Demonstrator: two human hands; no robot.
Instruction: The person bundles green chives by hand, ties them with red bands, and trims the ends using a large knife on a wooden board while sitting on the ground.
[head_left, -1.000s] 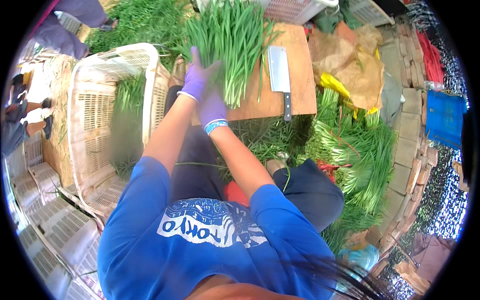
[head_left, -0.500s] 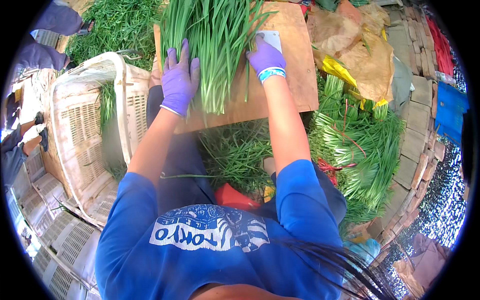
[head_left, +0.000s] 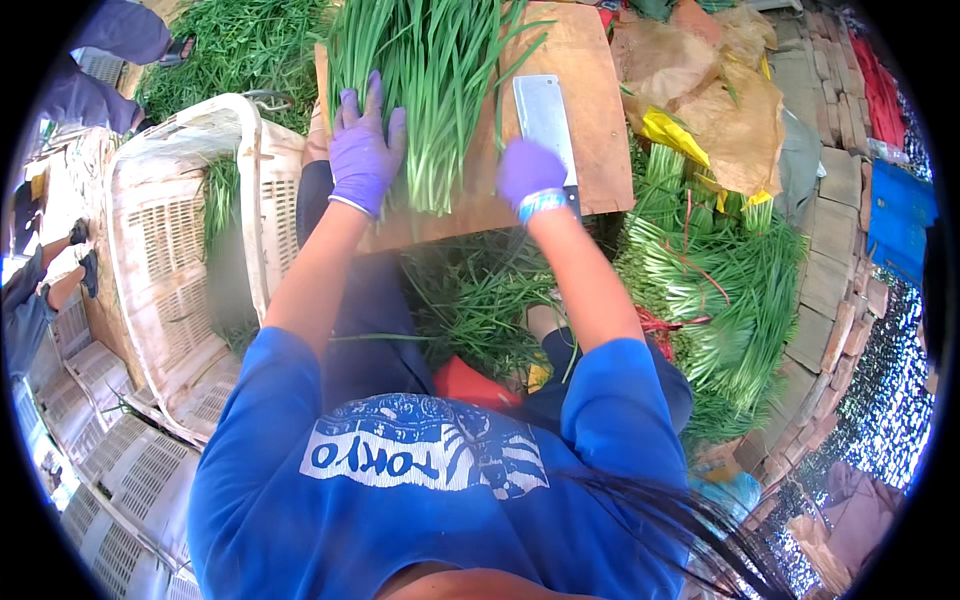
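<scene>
A thick bunch of garlic chives lies on a wooden board, pale stem ends toward me. My left hand, in a purple glove, rests against the bunch's left side with its fingers stretched out. To the right of the bunch, my right hand, also gloved in purple, is closed and slightly blurred. One loose chive stalk runs from the bunch down into its fingers. Beside that hand a cleaver lies flat on the board; its dark handle passes close to my wrist.
A white plastic basket stands at my left, with more crates behind it. Tied chive bundles lie at right under brown and yellow plastic sheets. Loose greens are heaped far left, near another person's legs.
My right hand has moved down toward me, off the cleaver's blade, so the blade shows fully. A loose stalk has come along with it. My left hand has shifted up slightly.
</scene>
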